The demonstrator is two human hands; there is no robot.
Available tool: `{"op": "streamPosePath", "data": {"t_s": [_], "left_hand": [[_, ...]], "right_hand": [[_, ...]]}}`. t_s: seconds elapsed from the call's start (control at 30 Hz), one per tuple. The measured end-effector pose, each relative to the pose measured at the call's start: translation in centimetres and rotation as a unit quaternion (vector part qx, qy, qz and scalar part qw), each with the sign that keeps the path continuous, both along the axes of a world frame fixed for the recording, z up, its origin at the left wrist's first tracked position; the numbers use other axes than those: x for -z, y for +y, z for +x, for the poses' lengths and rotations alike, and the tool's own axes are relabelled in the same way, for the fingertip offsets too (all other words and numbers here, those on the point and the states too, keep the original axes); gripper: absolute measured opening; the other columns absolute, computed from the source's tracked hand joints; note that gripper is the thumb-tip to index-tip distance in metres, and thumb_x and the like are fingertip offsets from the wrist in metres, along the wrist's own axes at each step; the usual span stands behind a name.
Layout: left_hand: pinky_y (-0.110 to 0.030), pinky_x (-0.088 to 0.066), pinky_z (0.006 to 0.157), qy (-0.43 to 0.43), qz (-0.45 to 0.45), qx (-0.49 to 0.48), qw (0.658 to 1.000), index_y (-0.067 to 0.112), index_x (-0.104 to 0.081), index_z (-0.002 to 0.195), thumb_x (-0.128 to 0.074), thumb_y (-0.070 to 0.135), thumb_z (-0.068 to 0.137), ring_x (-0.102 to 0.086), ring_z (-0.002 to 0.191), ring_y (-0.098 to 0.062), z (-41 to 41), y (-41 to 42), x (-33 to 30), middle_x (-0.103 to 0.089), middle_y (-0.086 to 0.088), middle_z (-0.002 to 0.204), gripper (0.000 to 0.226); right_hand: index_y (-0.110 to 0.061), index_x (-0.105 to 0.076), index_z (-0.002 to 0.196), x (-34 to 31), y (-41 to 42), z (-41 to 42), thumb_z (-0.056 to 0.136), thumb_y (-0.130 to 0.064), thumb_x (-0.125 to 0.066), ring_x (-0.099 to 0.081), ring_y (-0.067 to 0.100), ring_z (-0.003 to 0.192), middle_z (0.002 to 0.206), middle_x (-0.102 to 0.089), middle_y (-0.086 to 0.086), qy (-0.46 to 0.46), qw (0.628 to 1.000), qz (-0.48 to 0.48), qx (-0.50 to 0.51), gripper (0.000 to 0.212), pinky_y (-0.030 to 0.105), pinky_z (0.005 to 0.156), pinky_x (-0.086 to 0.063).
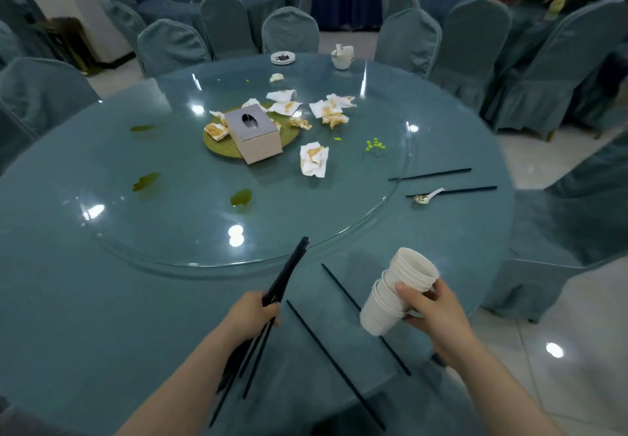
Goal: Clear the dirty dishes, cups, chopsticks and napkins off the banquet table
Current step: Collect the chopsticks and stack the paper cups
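Black chopsticks [285, 275] bunched in left hand [253, 316]; right hand [430, 313] clasps stacked cups [397, 291]. Collection underway; next, loose pair [334, 364] at 6 o'clock on desk [102, 299].

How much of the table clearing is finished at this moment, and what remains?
Partly done. In hand: the left hand grips a bundle of chopsticks; the right hand holds stacked paper cups. Left: loose chopsticks, a spoon, dirty napkins, a small plate, a white cup.

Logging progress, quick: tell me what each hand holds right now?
Left hand: grips a bundle of black chopsticks.
Right hand: holds a stack of white cups.
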State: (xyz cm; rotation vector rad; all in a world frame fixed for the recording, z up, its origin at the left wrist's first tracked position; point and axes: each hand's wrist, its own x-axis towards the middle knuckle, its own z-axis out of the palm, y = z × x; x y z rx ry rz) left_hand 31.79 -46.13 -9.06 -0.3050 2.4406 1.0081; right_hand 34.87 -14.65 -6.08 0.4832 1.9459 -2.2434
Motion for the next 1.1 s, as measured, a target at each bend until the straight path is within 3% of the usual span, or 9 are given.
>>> {"op": "streamPosePath", "data": {"t_s": [0.17,0.3,0.4,0.5,0.63,0.8,0.87,1.0,1.1], "left_hand": [[-0.024,-0.042,0.057,0.017,-0.088,0.123,0.988,0.018,-0.055,0.081,-0.049,0.027,0.093,-0.054,0.060,-0.012,-1.1,5.5,0.4,-0.063,0.003,0.073,0.016],[-0.031,-0.041,0.073,0.035,-0.156,0.220,0.962,0.024,-0.051,0.092,-0.044,0.028,0.094,-0.051,0.075,-0.019,-2.2,9.0,0.7,-0.054,0.005,0.076,0.009],[-0.028,-0.035,0.059,0.041,-0.138,0.277,0.950,0.022,-0.046,0.093,-0.044,0.020,0.093,-0.050,0.073,-0.019,-2.7,10.6,0.7,-0.053,0.002,0.079,0.003],[-0.030,-0.036,0.062,0.064,-0.162,0.345,0.922,0.019,-0.041,0.095,-0.047,0.021,0.093,-0.051,0.074,-0.022,-3.2,11.5,1.1,-0.055,-0.005,0.084,0.006],[-0.033,-0.039,0.066,0.098,-0.188,0.452,0.867,0.015,-0.042,0.099,-0.053,0.032,0.094,-0.059,0.086,-0.028,-3.9,12.0,2.3,-0.060,-0.010,0.092,0.021],[-0.036,-0.044,0.070,0.101,-0.211,0.532,0.814,0.017,-0.043,0.116,-0.070,0.057,0.072,-0.060,0.095,-0.028,-4.9,11.5,4.2,-0.060,-0.006,0.107,0.065],[-0.040,-0.048,0.074,0.106,-0.191,0.550,0.806,0.021,-0.040,0.127,-0.074,0.060,0.066,-0.060,0.099,-0.027,-5.1,11.2,4.9,-0.050,-0.002,0.118,0.080],[-0.044,-0.053,0.083,0.109,-0.180,0.585,0.783,0.027,-0.014,0.146,-0.076,0.064,0.056,-0.059,0.106,-0.027,-5.1,10.0,6.4,-0.019,0.004,0.144,0.115],[-0.040,-0.051,0.080,0.126,-0.187,0.602,0.766,0.023,-0.014,0.145,-0.076,0.067,0.054,-0.060,0.103,-0.027,-5.1,9.6,7.3,-0.013,0.005,0.145,0.119]], "right_hand": [[-0.026,-0.060,0.109,1.1,4.7,1.4,0.083,-0.015,-0.070,-0.070,0.015,0.085,0.096,-0.073,-0.004,-0.024,0.997,-0.034,0.066,0.031,0.033,0.065,-0.056],[-0.023,-0.058,0.116,1.5,6.3,2.4,0.083,-0.016,-0.070,-0.068,0.020,0.093,0.104,-0.071,0.002,-0.033,0.995,-0.041,0.083,0.036,0.036,0.071,-0.056],[-0.023,-0.057,0.116,1.4,6.8,3.1,0.084,-0.015,-0.069,-0.067,0.023,0.097,0.108,-0.069,0.004,-0.036,0.995,-0.041,0.088,0.035,0.039,0.076,-0.057],[-0.027,-0.058,0.110,1.0,6.9,3.8,0.084,-0.013,-0.068,-0.067,0.021,0.095,0.105,-0.069,0.001,-0.035,0.993,-0.041,0.104,0.031,0.035,0.068,-0.057],[-0.028,-0.059,0.106,0.6,7.0,4.7,0.085,-0.011,-0.067,-0.068,0.017,0.091,0.103,-0.069,-0.001,-0.031,0.988,-0.034,0.147,0.029,0.029,0.061,-0.057],[-0.028,-0.061,0.105,0.6,6.5,5.5,0.085,-0.011,-0.068,-0.071,0.012,0.083,0.098,-0.072,-0.004,-0.034,0.984,-0.014,0.176,0.027,0.027,0.060,-0.056],[-0.030,-0.061,0.106,0.7,6.2,5.7,0.084,-0.014,-0.069,-0.070,0.014,0.088,0.099,-0.072,-0.006,-0.040,0.982,-0.002,0.182,0.028,0.028,0.062,-0.057],[-0.030,-0.060,0.112,0.9,5.7,6.2,0.083,-0.018,-0.070,-0.068,0.017,0.098,0.105,-0.072,-0.006,-0.054,0.981,0.010,0.185,0.033,0.031,0.067,-0.057],[-0.028,-0.060,0.113,0.7,5.4,6.4,0.083,-0.017,-0.070,-0.068,0.018,0.098,0.105,-0.072,-0.004,-0.059,0.979,0.019,0.196,0.034,0.029,0.065,-0.056]]}}
